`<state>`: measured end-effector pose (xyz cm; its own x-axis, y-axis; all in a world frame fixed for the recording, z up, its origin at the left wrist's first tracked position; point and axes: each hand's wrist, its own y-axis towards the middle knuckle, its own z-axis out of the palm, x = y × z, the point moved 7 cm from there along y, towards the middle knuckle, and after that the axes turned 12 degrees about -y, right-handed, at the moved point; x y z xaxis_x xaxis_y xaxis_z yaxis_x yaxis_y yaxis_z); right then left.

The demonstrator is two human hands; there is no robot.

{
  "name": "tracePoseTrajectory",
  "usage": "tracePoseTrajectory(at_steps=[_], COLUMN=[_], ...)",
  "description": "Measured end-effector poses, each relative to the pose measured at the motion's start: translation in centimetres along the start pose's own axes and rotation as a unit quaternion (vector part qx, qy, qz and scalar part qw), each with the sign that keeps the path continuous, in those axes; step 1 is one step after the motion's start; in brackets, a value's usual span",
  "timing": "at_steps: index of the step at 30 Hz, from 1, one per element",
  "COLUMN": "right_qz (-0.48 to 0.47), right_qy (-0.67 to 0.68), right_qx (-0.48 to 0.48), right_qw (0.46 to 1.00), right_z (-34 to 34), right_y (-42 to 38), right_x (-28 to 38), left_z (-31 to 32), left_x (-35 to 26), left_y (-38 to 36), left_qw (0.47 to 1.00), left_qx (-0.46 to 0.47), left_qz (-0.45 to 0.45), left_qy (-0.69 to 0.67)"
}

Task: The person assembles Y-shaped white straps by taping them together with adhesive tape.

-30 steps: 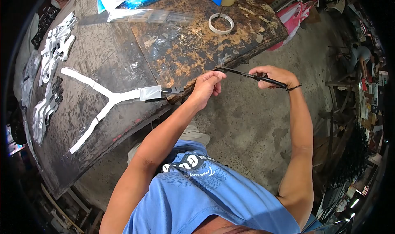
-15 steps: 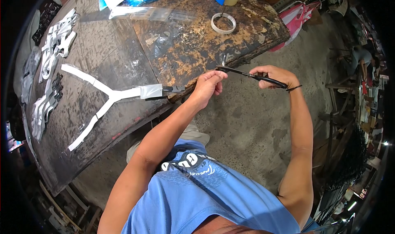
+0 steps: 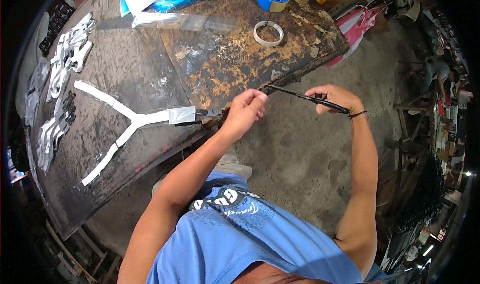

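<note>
Lying far left on worn table (image 3: 150,69): white Y-shaped strip (image 3: 131,120). Left hand (image 3: 245,111) curled shut at table's near edge, pinched item too small to tell. Right hand (image 3: 336,99) grips black scissors (image 3: 305,97), blades pointing left toward left fingertips.

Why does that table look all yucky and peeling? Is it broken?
The table top looks badly worn: its dark coating has flaked off in big orange-brown patches near the tape roll. Its front edge looks ragged beside the left hand.
</note>
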<state>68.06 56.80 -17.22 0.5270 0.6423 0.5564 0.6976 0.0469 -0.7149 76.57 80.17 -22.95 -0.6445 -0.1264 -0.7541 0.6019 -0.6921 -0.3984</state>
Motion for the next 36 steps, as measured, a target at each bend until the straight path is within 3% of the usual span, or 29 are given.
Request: tracePoseTrajectory(at_steps=[1,3,7,9,10,11,13,17,23,25,27,29,32,36], right_qz=[-0.001,-0.017,-0.031,-0.166,-0.104,-0.107,-0.136,-0.132,-0.169,-0.174,-0.259,-0.279,-0.317,-0.238], right_qy=[0.0,0.003,0.045,0.034,0.03,0.03,-0.126,-0.159,-0.075,-0.107,-0.22,-0.215,-0.305,-0.362], right_qx=[-0.002,0.001,-0.019,-0.165,-0.165,-0.16,-0.321,-0.421,-0.439,-0.428,-0.454,-0.4,-0.43,-0.368], right_qw=[1.0,1.0,0.998,0.972,0.98,0.981,0.929,0.883,0.879,0.88,0.824,0.846,0.788,0.822], right_z=[-0.1,-0.1,0.2,-0.6,-0.4,0.3,1.0,4.4,5.7,5.7,6.1,7.2,9.6,11.5], right_y=[-0.2,-1.0,-2.4,-2.7,-2.9,-2.9,-3.0,-0.8,1.9,3.8,6.0,9.1,17.2,23.0], right_x=[0.0,0.1,-1.5,-1.7,-1.3,0.5,6.3,10.4,16.1,19.8,24.4,29.1,33.5,37.4], left_z=[-0.2,-1.5,-2.3,-2.3,-2.6,-2.9,-3.9,-5.8,-8.7,-8.8,-9.4,-10.3,-13.1,-16.2], left_x=[-0.7,-3.3,-5.3,-4.7,-4.4,-4.1,-3.2,-1.0,0.1,-0.2,-0.6,-1.5,-3.3,-6.7], left_y=[-0.1,-0.2,-2.2,-4.0,-4.7,-5.4,-6.2,-8.2,-11.5,-12.4,-12.6,-13.2,-13.7,-15.1], left_qw=[1.0,0.995,0.992,0.995,0.996,0.996,0.996,0.994,0.981,0.98,0.98,0.984,0.991,0.986], left_qx=[0.001,-0.04,-0.018,0.012,0.009,0.008,0.008,0.014,-0.001,0.007,0.012,-0.005,-0.037,-0.101], left_qz=[0.002,0.093,0.123,0.094,0.085,0.075,0.065,0.05,0.062,0.047,0.072,0.111,0.123,0.115], left_qy=[0.001,0.0,0.022,0.041,0.039,0.036,0.054,0.097,0.184,0.192,0.183,0.142,0.036,-0.06])
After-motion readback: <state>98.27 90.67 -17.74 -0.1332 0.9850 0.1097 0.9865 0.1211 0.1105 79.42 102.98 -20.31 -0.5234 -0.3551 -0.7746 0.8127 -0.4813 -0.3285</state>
